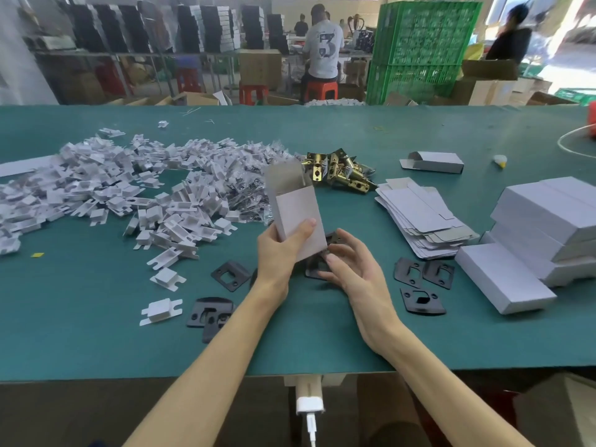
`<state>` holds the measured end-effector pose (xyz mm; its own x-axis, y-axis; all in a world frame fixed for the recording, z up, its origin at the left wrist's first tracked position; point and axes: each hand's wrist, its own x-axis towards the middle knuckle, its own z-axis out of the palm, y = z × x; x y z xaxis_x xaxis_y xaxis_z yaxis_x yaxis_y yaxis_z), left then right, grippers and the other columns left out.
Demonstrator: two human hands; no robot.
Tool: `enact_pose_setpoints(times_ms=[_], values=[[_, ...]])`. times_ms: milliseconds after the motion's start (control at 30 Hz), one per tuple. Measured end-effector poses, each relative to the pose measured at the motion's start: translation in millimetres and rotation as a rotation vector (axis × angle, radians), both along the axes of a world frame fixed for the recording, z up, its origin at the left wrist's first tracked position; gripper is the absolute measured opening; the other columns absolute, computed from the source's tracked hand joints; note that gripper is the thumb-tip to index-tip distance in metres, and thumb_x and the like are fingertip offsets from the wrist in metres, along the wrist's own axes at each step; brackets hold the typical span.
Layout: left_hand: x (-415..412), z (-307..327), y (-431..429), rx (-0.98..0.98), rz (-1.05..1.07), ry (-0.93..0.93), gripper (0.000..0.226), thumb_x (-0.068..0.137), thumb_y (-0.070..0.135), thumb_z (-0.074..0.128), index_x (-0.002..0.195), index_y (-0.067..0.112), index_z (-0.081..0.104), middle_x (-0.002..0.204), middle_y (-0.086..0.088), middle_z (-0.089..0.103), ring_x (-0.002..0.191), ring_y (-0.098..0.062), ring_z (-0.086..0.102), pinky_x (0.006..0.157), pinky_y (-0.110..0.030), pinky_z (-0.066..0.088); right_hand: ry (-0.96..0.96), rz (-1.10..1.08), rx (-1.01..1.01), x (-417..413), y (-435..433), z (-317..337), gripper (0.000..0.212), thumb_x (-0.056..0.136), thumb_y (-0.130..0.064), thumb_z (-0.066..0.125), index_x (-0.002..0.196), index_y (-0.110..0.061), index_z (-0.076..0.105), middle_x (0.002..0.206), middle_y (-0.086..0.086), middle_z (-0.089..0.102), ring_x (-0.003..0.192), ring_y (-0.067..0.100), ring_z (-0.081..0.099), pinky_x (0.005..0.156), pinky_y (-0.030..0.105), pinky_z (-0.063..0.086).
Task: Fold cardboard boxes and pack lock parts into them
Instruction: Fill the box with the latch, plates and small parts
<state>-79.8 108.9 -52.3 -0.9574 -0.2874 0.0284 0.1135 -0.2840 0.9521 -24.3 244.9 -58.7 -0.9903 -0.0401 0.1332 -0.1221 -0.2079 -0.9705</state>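
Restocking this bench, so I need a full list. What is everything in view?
table: one, green, spans the view
inserts: big pile, white, table left
bags: pile, clear with dark parts, right of inserts
latches: small heap, brass, centre back
blanks: one stack, white, flat, right of centre
closed boxes: several, white, stacked far right
lone box: one, white, back right
plates: several, black, scattered near front
open box: one, white, flap up, centre
crates: stacked, green, behind table
workers: a few, background
plug: one, white, under table's near edge
left hand: grips open box
right hand: holds plates by the box
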Motion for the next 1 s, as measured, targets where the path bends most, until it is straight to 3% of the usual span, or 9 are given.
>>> enact_pose_setpoints(times_ms=[167,233,300,433,533,700,800,867,1000], values=[[-2,-3,2,0.002,0.010,0.012,0.018,0.086,0.017,0.084,0.100,0.012,0.075,0.090,0.002,0.081,0.083,-0.012,0.075,0.070,-0.024,0.060,-0.065,-0.081,0.061,-27,4,16,0.032,0.100,-0.010,0.061,0.130,-0.021,0.060,0.115,0.012,0.066,0.088,0.018,0.075,0.082,0.036,0.063],[-3,-3,2,0.006,0.005,0.005,0.022,0.086,0.020,0.085,0.104,0.011,0.075,0.093,0.002,0.081,0.086,-0.013,0.076,0.071,-0.025,0.060,-0.002,-0.147,0.213,-56,7,29,0.031,0.100,-0.013,0.059,0.129,-0.023,0.063,0.111,0.007,0.067,0.084,0.013,0.074,0.083,0.036,0.062],[-4,-3,2,0.002,-0.002,0.007,0.021,0.085,0.021,0.085,0.103,0.016,0.075,0.093,0.005,0.081,0.086,-0.011,0.076,0.070,-0.023,0.060,0.065,-0.169,0.411,-91,9,41,0.031,0.101,-0.017,0.057,0.131,-0.023,0.063,0.114,0.004,0.065,0.095,0.014,0.070,0.087,0.036,0.061],[-6,-4,1,0.021,-0.013,0.006,0.022,0.085,0.021,0.085,0.104,0.017,0.074,0.095,0.006,0.081,0.087,-0.010,0.077,0.070,-0.021,0.059,0.084,-0.131,0.768,-160,8,52,0.040,0.100,-0.016,0.058,0.140,-0.015,0.057,0.130,0.013,0.058,0.107,0.023,0.064,0.096,0.044,0.055],[-8,-4,1,0.027,-0.017,0.000,0.019,0.087,0.020,0.084,0.102,0.017,0.074,0.093,0.006,0.081,0.084,-0.010,0.077,0.068,-0.020,0.059,0.007,-0.157,0.822,-200,6,56,0.046,0.097,-0.012,0.061,0.142,-0.012,0.054,0.129,0.016,0.062,0.094,0.025,0.064,0.090,0.047,0.057],[-12,-7,1,-0.016,-0.025,0.001,0.017,0.087,0.020,0.084,0.102,0.018,0.075,0.093,0.008,0.081,0.084,-0.008,0.077,0.068,-0.017,0.057,-0.079,-0.171,0.878,-239,-7,49,0.051,0.093,-0.014,0.070,0.140,-0.009,0.054,0.136,0.019,0.057,0.128,0.036,0.053,0.105,0.051,0.048],[-12,-8,2,-0.037,-0.028,-0.005,0.019,0.087,0.023,0.085,0.103,0.020,0.076,0.095,0.007,0.081,0.087,-0.011,0.077,0.069,-0.019,0.058,-0.117,-0.237,0.882,-250,-21,43,0.037,0.092,-0.007,0.064,0.129,-0.007,0.059,0.134,0.021,0.055,0.117,0.036,0.053,0.097,0.044,0.051],[-12,-9,3,-0.049,-0.029,-0.005,0.019,0.087,0.023,0.085,0.103,0.021,0.076,0.095,0.007,0.081,0.087,-0.012,0.077,0.069,-0.020,0.059,-0.135,-0.248,0.948,-254,-25,43,0.039,0.093,-0.004,0.058,0.132,-0.007,0.056,0.139,0.021,0.049,0.104,0.031,0.051,0.088,0.036,0.048],[-12,-10,4,-0.075,-0.027,-0.007,0.020,0.086,0.025,0.085,0.103,0.020,0.076,0.095,0.007,0.081,0.088,-0.011,0.077,0.070,-0.021,0.059,-0.038,-0.345,1.034,-255,-17,44,0.027,0.100,-0.014,0.062,0.127,-0.013,0.067,0.132,0.014,0.063,0.112,0.030,0.063,0.098,0.042,0.052]])
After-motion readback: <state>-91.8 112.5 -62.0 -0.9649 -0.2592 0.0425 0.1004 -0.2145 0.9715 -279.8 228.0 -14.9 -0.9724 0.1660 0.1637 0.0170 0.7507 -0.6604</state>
